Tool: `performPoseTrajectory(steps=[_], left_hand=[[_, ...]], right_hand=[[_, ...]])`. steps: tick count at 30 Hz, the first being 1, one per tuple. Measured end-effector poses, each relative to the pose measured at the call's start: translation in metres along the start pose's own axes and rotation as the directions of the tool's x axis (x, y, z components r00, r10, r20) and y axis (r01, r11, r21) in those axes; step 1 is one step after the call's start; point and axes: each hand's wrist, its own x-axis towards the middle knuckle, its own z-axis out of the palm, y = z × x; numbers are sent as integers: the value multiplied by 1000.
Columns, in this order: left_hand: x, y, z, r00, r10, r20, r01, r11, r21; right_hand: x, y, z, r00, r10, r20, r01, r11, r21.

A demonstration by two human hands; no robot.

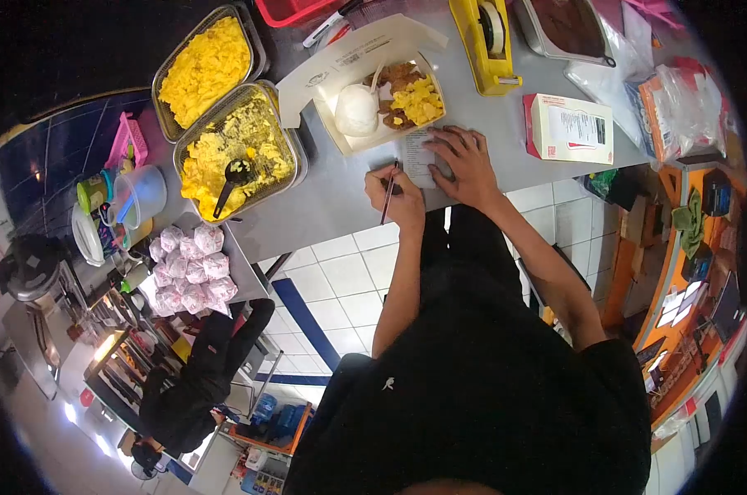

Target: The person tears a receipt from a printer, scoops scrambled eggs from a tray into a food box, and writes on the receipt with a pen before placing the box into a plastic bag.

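Note:
My left hand (396,196) is closed around a dark pen (389,194), its tip pointing up at a narrow printed paper slip (416,157). Fingers spread, my right hand (464,169) lies flat at the slip's right edge. Just above the slip stands an open white food box (353,147). Inside it are a white rounded mound (357,110), brown pieces of food (400,78) and yellow egg-like food (418,102). The box's lid (361,56) is folded back.
Two metal trays of yellow food (206,70) stand left, one with a black spoon (232,181). Wrapped bundles (193,268) lie below them. A yellow tape dispenser (482,49), closed labelled box (576,128) and plastic bags (687,111) are right. Another person (188,388) is lower left.

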Motion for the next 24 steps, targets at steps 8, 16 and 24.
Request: performPoseTrajectory(steps=[8,16,24], left_hand=[[-5,3,-8,994,-39,101,40,999,-11],[-19,10,-32,980,63,188,-70,997,32],[-33,28,-34,959,126,253,-160,980,119]], right_hand=[[-2,2,1,1000,-8,22,8,1000,8],[0,3,1,1000,-14,24,13,1000,15],[-2,2,-1,999,-36,7,36,999,-7]])
